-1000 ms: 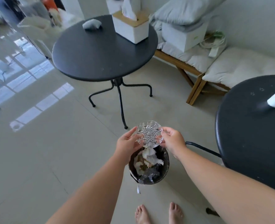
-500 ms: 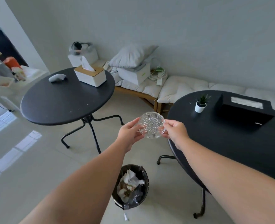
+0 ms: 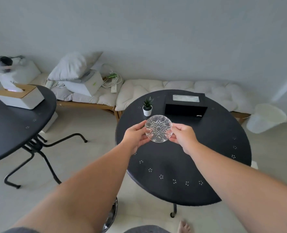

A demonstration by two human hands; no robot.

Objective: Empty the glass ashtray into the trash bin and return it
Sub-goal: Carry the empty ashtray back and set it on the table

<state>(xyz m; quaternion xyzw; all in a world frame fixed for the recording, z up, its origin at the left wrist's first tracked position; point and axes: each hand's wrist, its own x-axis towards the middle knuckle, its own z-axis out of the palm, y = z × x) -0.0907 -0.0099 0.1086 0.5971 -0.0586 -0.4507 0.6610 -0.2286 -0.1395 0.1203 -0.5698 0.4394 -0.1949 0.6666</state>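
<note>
Glass ashtray (image 3: 158, 128) sits just above centre frame, gripped by both hands over the round black table (image 3: 189, 165). Left hand (image 3: 136, 137) pinches its left rim, right hand (image 3: 184, 136) its right rim. Its cut star pattern faces the camera. Behind it on the table stand a small potted plant (image 3: 147, 106) and a black tissue box (image 3: 185, 105). Only a sliver of the trash bin (image 3: 111, 216) shows at the bottom edge.

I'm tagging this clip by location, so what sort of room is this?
Probably a sitting area in a home or small cafe: a cushioned bench along the wall, two round black tables, tissue boxes and a small potted plant.
</note>
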